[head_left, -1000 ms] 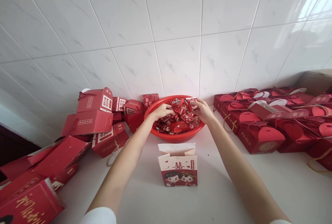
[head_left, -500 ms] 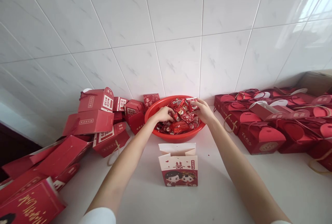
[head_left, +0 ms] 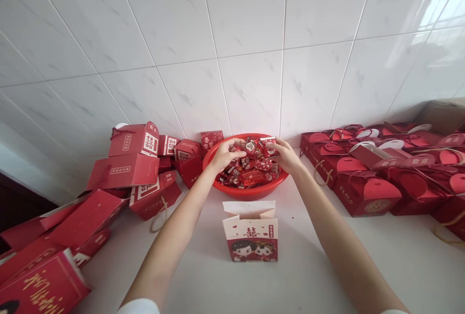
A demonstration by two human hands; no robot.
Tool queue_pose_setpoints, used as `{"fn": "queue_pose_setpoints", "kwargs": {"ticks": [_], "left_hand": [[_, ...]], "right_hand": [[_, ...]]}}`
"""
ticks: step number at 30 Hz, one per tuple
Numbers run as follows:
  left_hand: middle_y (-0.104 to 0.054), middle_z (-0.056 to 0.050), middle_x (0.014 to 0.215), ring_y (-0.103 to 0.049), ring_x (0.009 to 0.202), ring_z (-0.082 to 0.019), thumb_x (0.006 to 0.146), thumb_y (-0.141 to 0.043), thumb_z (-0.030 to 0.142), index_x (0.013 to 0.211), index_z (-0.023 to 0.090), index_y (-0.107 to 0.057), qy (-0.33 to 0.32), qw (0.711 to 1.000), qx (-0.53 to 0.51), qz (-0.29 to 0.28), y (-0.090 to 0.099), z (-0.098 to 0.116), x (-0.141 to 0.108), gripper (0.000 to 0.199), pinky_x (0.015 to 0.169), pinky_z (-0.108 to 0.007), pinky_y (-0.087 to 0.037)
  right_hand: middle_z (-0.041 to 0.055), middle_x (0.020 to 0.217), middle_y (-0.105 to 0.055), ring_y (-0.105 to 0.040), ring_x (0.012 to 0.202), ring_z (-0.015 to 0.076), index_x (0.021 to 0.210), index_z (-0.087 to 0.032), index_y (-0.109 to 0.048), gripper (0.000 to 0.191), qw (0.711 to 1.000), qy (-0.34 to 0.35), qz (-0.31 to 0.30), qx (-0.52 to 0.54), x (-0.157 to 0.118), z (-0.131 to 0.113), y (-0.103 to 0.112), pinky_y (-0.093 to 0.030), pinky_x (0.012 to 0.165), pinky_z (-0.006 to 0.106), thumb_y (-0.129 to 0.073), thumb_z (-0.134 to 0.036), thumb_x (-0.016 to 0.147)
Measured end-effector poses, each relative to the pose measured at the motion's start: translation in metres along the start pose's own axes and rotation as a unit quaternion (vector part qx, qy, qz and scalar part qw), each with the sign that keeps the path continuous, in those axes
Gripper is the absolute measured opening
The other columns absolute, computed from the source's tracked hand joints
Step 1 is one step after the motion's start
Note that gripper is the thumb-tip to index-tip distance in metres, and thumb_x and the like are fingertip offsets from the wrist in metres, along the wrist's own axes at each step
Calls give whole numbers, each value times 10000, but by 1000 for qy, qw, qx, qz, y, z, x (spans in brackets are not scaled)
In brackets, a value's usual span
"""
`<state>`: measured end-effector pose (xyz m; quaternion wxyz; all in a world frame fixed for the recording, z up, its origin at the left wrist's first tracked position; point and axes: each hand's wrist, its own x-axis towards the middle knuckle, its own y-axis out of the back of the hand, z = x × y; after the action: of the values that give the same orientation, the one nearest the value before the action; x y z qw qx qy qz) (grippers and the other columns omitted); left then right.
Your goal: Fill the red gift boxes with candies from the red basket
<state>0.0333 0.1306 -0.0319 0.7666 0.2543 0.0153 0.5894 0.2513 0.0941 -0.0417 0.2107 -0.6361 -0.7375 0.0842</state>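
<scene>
A red basin (head_left: 247,193) full of red wrapped candies (head_left: 252,177) stands against the tiled wall. Over its left part is my left hand (head_left: 228,155), thumb and fingers apart, with nothing plainly between them. My right hand (head_left: 286,155), at the basin's right side, pinches a red and white packet (head_left: 268,145) above the candies. Just in front of the basin, an open white and red gift box (head_left: 250,240) stands upright on the white table (head_left: 290,275), its top flaps spread and two cartoon figures on its front.
Red gift boxes (head_left: 132,171) are piled at the left, some tipped over. Rows of closed red boxes (head_left: 366,193) with cord handles fill the right side. A brown carton (head_left: 443,115) sits at the far right, by the wall.
My left hand has lifted a little from the candies and its fingers have spread. My right hand stays nearly in place with the packet.
</scene>
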Motion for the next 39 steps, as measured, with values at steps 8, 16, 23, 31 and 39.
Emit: {"fn": "queue_pose_setpoints", "kwargs": {"ticks": [8,16,23,31,39], "left_hand": [[-719,-71,1241,-637,1172,-252,701,-812,263,1135,165,-720,-1,997,70,-36,-4,3,-2,454,1045,-344,-458],[-771,-50,1069,-677,1040,-254,698,-835,329,991,157,-772,16,995,74,-58,-5,4,-4,345,954,-346,-501],[-792,-51,925,-707,886,-226,751,-740,246,971,155,-798,60,995,45,-59,-5,-1,-1,245,847,-342,-550],[-773,-49,1143,-697,1079,-241,783,-647,152,1022,190,-790,62,998,12,-11,-3,-1,-1,282,936,-356,-554],[-740,-103,1196,-672,1132,-246,790,-737,327,1087,158,-718,-20,996,-29,88,-4,-6,3,342,1019,-384,-510]], "right_hand": [[15,872,-755,-702,741,200,863,-219,-695,335,1000,-9,-15,-15,-3,1,0,-552,592,276,-866,-347,605],[22,895,-764,-702,753,207,877,-224,-711,326,1000,-11,-15,-21,-2,2,2,-552,607,286,-857,-363,621],[13,843,-746,-689,720,197,864,-224,-698,327,1000,-3,-6,-22,0,4,2,-536,579,280,-854,-365,614],[13,857,-751,-704,760,196,856,-215,-692,321,999,3,35,-22,0,4,0,-554,612,278,-857,-310,597],[5,824,-748,-705,770,193,849,-208,-687,342,999,19,51,5,2,5,1,-583,692,305,-871,-295,574]]}}
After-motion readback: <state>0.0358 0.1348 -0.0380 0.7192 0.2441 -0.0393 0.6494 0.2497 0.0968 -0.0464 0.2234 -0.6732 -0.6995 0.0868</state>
